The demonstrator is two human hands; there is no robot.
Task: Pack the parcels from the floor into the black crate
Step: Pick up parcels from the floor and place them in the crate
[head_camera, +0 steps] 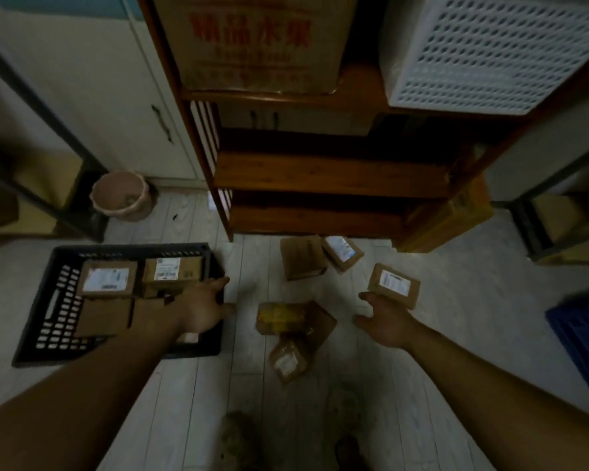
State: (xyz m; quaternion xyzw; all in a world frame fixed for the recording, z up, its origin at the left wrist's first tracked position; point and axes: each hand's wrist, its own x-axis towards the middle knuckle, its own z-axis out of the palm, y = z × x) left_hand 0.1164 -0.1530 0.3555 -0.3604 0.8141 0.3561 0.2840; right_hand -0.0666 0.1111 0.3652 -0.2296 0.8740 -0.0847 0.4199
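Observation:
The black crate (pixel 45 311) sits on the floor at the left with several brown parcels inside, two showing white labels (pixel 107 281) (pixel 170 271). My left hand (pixel 203 309) hovers over the crate's right rim, fingers spread, holding nothing. My right hand (pixel 386 322) is open just below a labelled parcel (pixel 393 284) on the floor; whether it touches is unclear. More parcels lie on the floor: a yellow-taped one (pixel 279 317) on a flat brown one (pixel 320 326), a small pouch (pixel 288 362), and two near the shelf (pixel 301 257) (pixel 342 253).
A wooden shelf unit (pixel 320 171) stands straight ahead, holding a cardboard box (pixel 252 42) and a white perforated basket (pixel 490 52). A pink bucket (pixel 119 195) stands left of it. A blue crate (pixel 582 338) is at the right edge. Metal racks flank both sides.

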